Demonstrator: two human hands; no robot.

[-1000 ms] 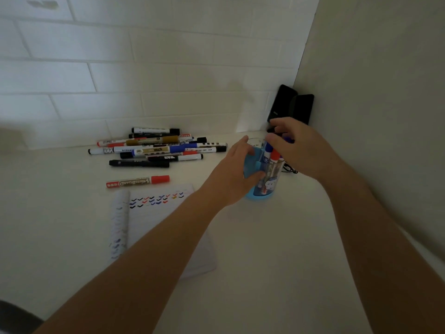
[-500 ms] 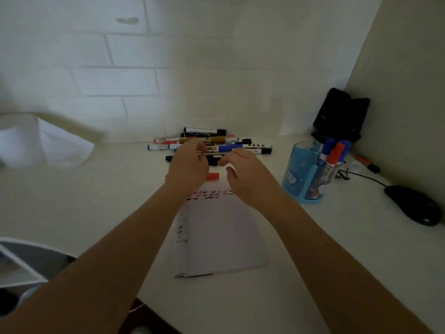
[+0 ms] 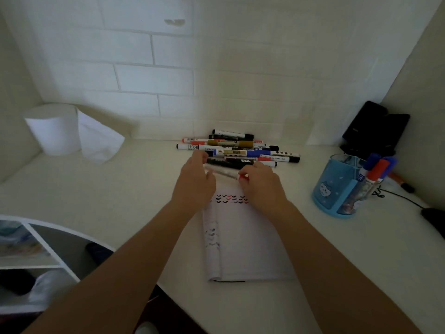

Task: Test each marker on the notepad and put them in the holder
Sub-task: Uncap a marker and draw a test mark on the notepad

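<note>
A red-capped marker (image 3: 225, 173) lies crosswise above the top of the notepad (image 3: 245, 237), held at both ends. My left hand (image 3: 195, 184) grips its barrel and my right hand (image 3: 261, 184) pinches the red cap end. The notepad shows rows of small colored check marks (image 3: 231, 199). A pile of several markers (image 3: 240, 148) lies just behind my hands by the wall. The blue holder (image 3: 337, 189) stands at the right with several markers (image 3: 375, 168) upright in it.
A paper roll (image 3: 51, 130) and a folded white paper (image 3: 98, 141) stand at the back left. Black objects (image 3: 375, 128) lean in the right corner. A black mouse (image 3: 433, 218) with its cable and an orange pen (image 3: 401, 182) lie right of the holder. The desk edge curves at lower left.
Both hands left the holder, moved left to the marker pile, and picked the red-capped marker up from the desk above the notepad. The view has swung left.
</note>
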